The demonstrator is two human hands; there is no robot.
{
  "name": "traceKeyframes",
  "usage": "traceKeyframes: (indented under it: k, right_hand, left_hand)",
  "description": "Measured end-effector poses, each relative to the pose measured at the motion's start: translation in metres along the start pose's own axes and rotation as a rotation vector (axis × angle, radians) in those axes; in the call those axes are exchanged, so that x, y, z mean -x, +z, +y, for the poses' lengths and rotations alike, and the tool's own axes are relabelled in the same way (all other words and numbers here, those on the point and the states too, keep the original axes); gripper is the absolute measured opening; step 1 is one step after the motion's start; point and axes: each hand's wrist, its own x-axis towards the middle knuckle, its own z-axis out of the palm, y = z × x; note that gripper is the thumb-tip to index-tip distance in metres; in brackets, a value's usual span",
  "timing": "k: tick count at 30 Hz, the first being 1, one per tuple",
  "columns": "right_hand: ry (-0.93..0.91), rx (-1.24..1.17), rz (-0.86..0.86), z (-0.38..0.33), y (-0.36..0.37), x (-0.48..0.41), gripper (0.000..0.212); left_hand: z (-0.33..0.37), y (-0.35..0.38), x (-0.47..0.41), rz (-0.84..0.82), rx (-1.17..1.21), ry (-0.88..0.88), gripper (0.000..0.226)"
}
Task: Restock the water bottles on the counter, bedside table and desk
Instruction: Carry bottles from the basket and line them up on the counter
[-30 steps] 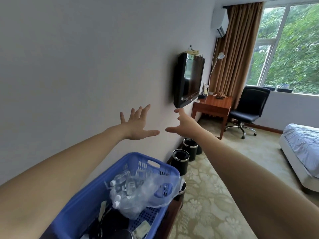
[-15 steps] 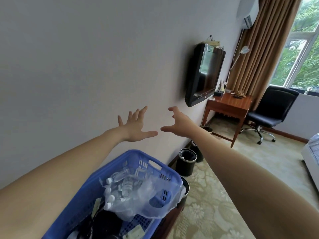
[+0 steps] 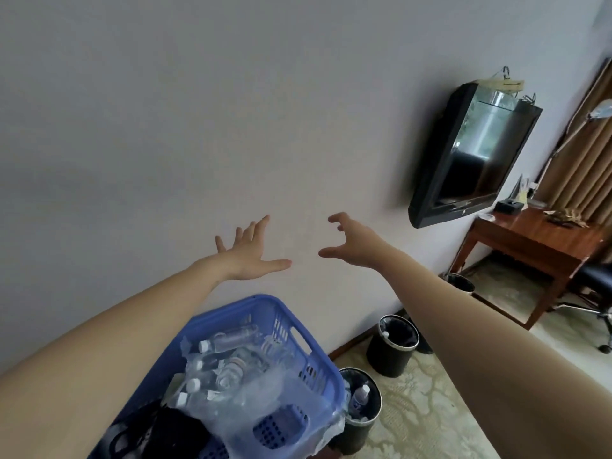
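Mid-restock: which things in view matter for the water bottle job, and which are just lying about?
For the job:
water bottles, bagged in the blue basket
desk
left hand and right hand, both empty

Just there:
wall TV
black bins
office chair
curtain

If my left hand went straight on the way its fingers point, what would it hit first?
Most likely the bare wall: nothing shows between it and the left hand, though the depth is hard to judge.
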Motion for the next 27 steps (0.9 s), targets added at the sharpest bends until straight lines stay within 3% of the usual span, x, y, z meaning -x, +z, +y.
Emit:
traceKeyframes:
  k: [10, 27]
  right_hand:
    - [-0.193, -0.018, -0.156, 0.01, 0.016, -0.025, 0.078]
    - [-0.371, -0.142, -0.288, -0.068, 0.075, -0.015, 0.079]
  left_hand:
    - [0.008, 0.018, 0.029, -0.001, 0.013, -0.172, 0.112]
    - [-0.047, -0.017, 0.105, 0.018, -0.028, -0.349, 0.112]
